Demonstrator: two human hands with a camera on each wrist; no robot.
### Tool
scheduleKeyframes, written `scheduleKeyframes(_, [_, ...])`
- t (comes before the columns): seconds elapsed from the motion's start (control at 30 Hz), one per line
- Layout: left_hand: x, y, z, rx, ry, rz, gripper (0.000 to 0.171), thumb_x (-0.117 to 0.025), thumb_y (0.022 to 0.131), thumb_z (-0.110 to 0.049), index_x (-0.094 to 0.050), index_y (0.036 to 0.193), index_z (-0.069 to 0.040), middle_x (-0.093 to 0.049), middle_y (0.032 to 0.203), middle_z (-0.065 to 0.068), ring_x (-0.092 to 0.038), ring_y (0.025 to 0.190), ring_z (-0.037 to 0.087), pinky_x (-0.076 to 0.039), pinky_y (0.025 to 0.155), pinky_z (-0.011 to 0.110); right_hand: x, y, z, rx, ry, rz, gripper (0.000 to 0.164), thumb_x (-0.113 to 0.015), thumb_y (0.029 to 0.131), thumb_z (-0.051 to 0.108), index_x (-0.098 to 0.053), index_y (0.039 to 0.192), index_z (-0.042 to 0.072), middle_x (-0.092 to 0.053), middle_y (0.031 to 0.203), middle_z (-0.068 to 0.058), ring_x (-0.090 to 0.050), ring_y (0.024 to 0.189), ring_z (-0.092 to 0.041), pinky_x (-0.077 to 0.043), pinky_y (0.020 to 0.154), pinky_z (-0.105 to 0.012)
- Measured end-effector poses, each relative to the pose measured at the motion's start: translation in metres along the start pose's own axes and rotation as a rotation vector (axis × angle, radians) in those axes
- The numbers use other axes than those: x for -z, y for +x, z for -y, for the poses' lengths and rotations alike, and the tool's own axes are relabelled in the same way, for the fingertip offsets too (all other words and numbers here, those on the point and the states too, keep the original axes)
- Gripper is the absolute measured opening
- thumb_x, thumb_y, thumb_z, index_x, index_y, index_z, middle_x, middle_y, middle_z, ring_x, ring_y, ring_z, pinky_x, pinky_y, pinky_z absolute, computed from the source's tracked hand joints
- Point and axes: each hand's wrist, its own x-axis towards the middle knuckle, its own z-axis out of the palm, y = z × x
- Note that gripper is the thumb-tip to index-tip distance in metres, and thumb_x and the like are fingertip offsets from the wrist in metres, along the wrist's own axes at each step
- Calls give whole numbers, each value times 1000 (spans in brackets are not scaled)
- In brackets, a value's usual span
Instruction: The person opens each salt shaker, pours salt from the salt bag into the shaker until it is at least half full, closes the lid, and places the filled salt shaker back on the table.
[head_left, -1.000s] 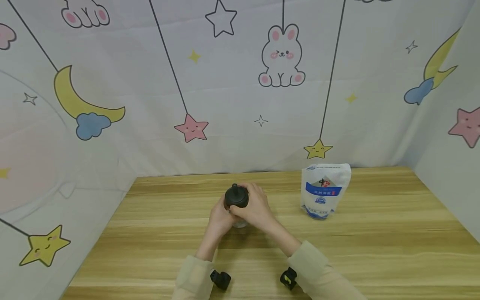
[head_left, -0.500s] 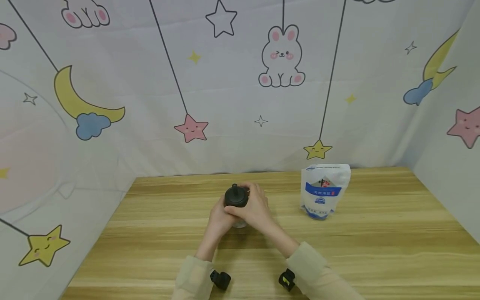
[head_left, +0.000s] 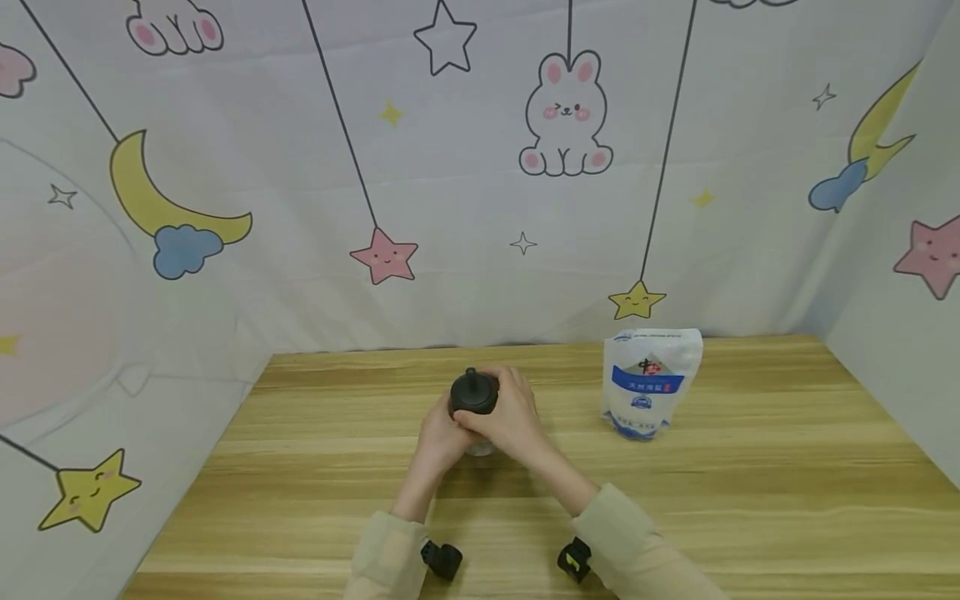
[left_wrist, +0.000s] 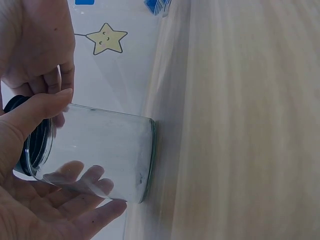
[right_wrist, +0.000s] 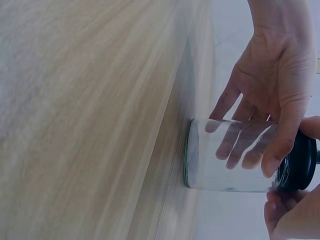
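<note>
A clear glass jar (left_wrist: 102,150) stands upright on the table, with a black knobbed lid (head_left: 474,393) at its mouth. My left hand (head_left: 441,435) holds the jar's body, its thumb on the near side near the neck and its fingers around the far side. My right hand (head_left: 516,417) grips the lid, thumb in front and fingers round the back. In the right wrist view the black lid (right_wrist: 302,162) sits over the neck between both hands. Through the glass (right_wrist: 225,170) the left fingers show, and no contents are visible. How tight the lid sits, I cannot tell.
To the right of the jar a white and blue pouch (head_left: 647,387) with Chinese print stands upright. The wood-grain table (head_left: 750,483) ends at a cartoon-printed curtain (head_left: 465,308) behind and at both sides. Small black devices (head_left: 442,561) are at the sleeve cuffs.
My right thumb slides a little left along the lid's front edge, then slightly back. The left hand, jar and pouch stay in place.
</note>
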Motion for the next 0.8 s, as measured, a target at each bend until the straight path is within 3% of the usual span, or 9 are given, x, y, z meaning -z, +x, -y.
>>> scheduleKeyframes(0.17, [0,-2,0,-1,-35,9,61,-74,75,-6,-52,132,-5,-63,123,18,-60,113,34,-53,89,46,0,0,0,15,-8,2,64,-79,76,26,-51,130,7,-52,127,-14,-46,119,-33,-38,100,-54])
scheduleKeyframes(0.4, [1,-2,1,-22,-20,6,64,-75,74,-6,-51,133,-3,-62,125,19,-56,119,37,-48,97,53,0,1,0,23,-15,15,62,-78,76,22,-51,130,5,-53,124,-15,-46,116,-32,-40,97,-53])
scheduleKeyframes(0.8, [1,-2,1,22,-36,13,62,-74,75,-9,-51,132,-5,-62,123,17,-56,116,34,-48,94,53,5,4,1,9,23,87,64,-75,77,17,-48,134,6,-51,129,-14,-44,119,-33,-41,97,-54])
